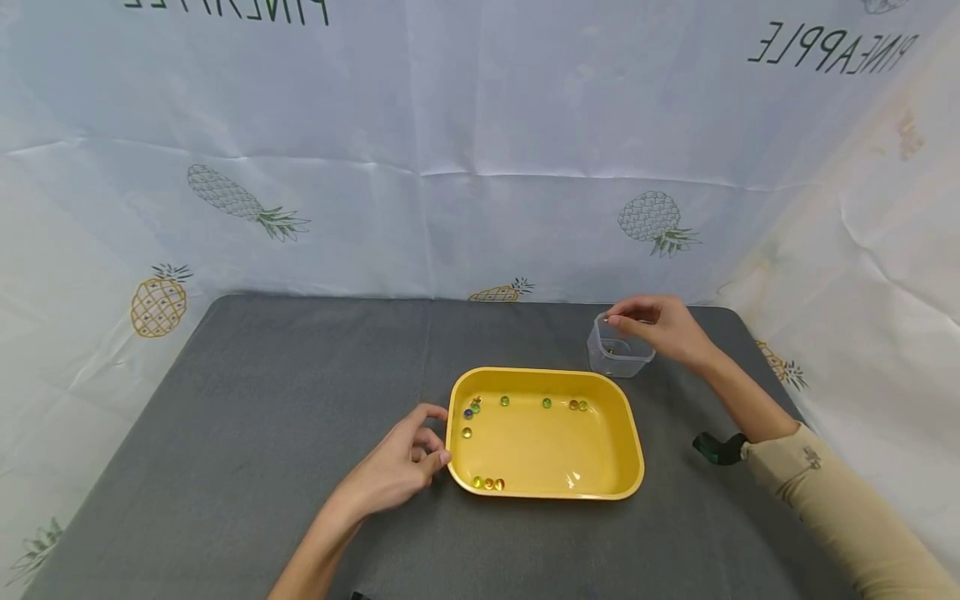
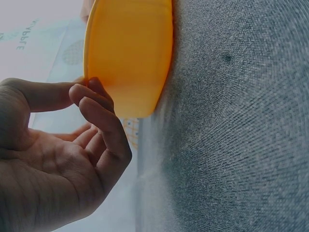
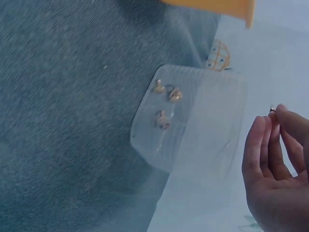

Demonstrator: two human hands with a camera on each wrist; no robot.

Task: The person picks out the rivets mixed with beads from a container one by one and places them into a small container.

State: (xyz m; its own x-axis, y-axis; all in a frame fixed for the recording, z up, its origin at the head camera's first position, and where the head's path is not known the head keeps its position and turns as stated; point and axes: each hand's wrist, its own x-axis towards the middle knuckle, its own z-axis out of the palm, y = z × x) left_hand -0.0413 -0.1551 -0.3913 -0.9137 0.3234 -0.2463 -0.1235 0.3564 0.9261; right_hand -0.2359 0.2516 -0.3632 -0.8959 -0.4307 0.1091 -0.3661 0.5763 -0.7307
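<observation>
Left hand (image 1: 397,462) first: the yellow tray (image 1: 540,450), sitting a bit below and right of centre in the head view, is gripped at its left rim by curled fingers and thumb. Up by the clear plastic box (image 1: 618,367), right of centre, some tiny metal piece (image 3: 272,109) is pinched in the right hand (image 1: 663,331). A few gold-coloured bits (image 3: 162,121) can be seen inside the box, btw. Glass marbles (image 1: 505,401) are scattered along the tray's upper and left sides, plus its lower-left corner.

PINEAPPLE (image 1: 832,48) is printed twice on the pale hanging cloth (image 1: 360,108) in the head view, and partly legible in the left wrist view
</observation>
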